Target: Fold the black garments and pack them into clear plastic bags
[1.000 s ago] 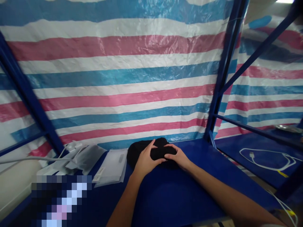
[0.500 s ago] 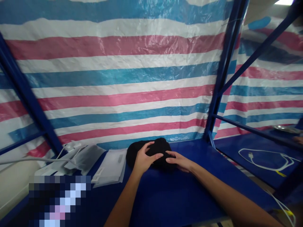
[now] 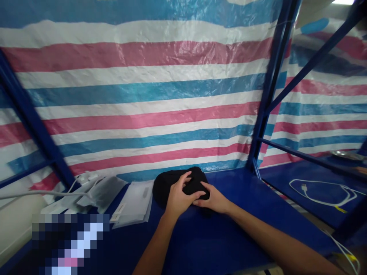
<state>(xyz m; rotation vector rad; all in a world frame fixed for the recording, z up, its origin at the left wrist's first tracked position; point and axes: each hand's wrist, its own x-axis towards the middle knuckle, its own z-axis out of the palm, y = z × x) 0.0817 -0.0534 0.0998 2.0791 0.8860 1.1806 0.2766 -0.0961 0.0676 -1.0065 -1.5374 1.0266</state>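
A soft black cloth bundle [image 3: 164, 185] lies at the back of the blue tabletop [image 3: 200, 244], against the striped sheet; its exact kind does not show. My left hand [image 3: 180, 196] lies over its front, fingers curved on top and thumb reaching to the right. From the right, my right hand [image 3: 215, 198] grips the bundle's near edge between thumb and fingers. The two thumbs and fingertips come close together in front of it. A little black fabric hangs below my right hand. Both palms are hidden.
Translucent plastic sleeves [image 3: 134, 200] lie left of the bundle, beside white plugs and cables [image 3: 86, 187]. A blurred-out patch covers the lower left. Blue metal posts [image 3: 262, 110] frame both sides. On the right-hand table is a coiled white USB cable [image 3: 321, 202].
My right hand has moved left and closed on the bundle's near edge. My left hand has shifted slightly right, bringing the two hands together.
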